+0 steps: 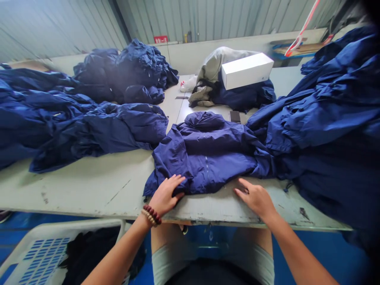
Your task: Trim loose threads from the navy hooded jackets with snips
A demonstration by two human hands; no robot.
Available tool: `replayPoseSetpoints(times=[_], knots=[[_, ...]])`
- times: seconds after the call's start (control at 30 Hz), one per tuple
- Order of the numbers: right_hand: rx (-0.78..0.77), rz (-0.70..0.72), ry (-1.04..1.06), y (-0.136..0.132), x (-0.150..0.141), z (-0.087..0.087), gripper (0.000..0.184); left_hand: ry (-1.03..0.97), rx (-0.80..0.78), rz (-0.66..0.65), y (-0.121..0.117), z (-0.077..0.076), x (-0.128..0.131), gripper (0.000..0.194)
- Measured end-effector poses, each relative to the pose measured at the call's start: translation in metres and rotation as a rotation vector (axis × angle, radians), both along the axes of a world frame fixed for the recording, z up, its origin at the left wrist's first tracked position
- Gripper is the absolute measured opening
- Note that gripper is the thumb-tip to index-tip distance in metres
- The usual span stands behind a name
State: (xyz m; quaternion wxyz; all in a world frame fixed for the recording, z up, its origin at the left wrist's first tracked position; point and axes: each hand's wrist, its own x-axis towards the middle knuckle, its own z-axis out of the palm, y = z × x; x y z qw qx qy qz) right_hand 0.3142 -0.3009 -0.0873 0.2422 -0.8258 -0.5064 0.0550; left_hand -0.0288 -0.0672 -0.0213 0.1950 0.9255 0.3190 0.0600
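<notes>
A navy hooded jacket (204,152) lies bunched on the grey table (89,186), its hood (204,120) pointing away from me. My left hand (166,195) rests flat on the jacket's near left corner, fingers spread, with a beaded bracelet (152,215) on the wrist. My right hand (255,200) lies on the table by the jacket's lower edge, its fingertips at the cloth. Neither hand grips anything. Heaps of the same navy fabric lie to the left (74,122) and right (326,118).
Further navy garments (127,71) are heaped at the back. A white box (246,70) sits on a beige garment (213,75) there. A dark flat object (235,116) lies beyond the hood. A white plastic crate (44,253) holding dark cloth stands below the table's near edge, at my left.
</notes>
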Motion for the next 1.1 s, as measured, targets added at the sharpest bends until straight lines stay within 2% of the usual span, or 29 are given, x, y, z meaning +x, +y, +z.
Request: replayPoseSetpoints(times=[0.1,0.17,0.2,0.27,0.33,0.37,0.4,0.47,0.53,0.6,0.67,0.73,0.9,0.97,1.03,1.1], knots=[[-0.054,0.003,-0.076,0.027,0.006,0.011,0.058,-0.266,0.221,0.373,0.01,0.009,0.014,0.064],[-0.012,0.035,-0.085,0.045,0.008,0.022,0.066,-0.32,0.422,0.556,0.006,0.02,0.024,0.066],[0.018,0.051,-0.092,0.052,0.009,0.026,0.071,-0.306,0.494,0.558,0.0,0.025,0.028,0.064],[0.07,0.088,-0.111,0.065,0.009,0.032,0.078,-0.237,0.52,0.364,-0.016,0.029,0.034,0.055],[0.096,0.128,-0.111,0.075,0.009,0.034,0.079,-0.145,0.415,0.107,-0.033,0.023,0.036,0.051],[0.103,0.143,-0.097,0.08,0.009,0.034,0.078,-0.095,0.346,0.029,-0.04,0.016,0.035,0.054],[0.111,0.154,-0.071,0.085,0.008,0.033,0.078,-0.053,0.284,-0.001,-0.045,0.008,0.035,0.059],[0.136,0.167,-0.007,0.094,0.007,0.029,0.074,-0.02,0.21,0.033,-0.048,-0.009,0.032,0.062],[0.162,0.174,0.041,0.102,0.007,0.026,0.06,-0.045,0.179,0.071,-0.046,-0.022,0.031,0.051],[0.182,0.174,0.053,0.105,0.009,0.027,0.043,-0.079,0.165,0.088,-0.04,-0.025,0.03,0.046],[0.196,0.166,0.048,0.098,0.015,0.034,0.036,-0.092,0.148,0.109,-0.033,-0.018,0.028,0.049],[0.209,0.141,-0.002,0.08,0.024,0.05,0.031,-0.105,0.147,0.149,-0.029,-0.003,0.024,0.051],[0.217,0.075,-0.427,0.016,0.04,0.111,0.028,-0.22,0.276,0.136,-0.031,0.049,0.002,0.047],[0.207,0.035,-0.513,-0.004,0.04,0.128,0.026,-0.268,0.301,0.137,-0.032,0.064,-0.007,0.048],[0.188,0.024,-0.506,-0.018,0.041,0.131,0.021,-0.282,0.294,0.177,-0.031,0.07,-0.014,0.048],[0.155,0.08,-0.405,-0.031,0.046,0.119,0.021,-0.26,0.256,0.226,-0.029,0.067,-0.021,0.044]])
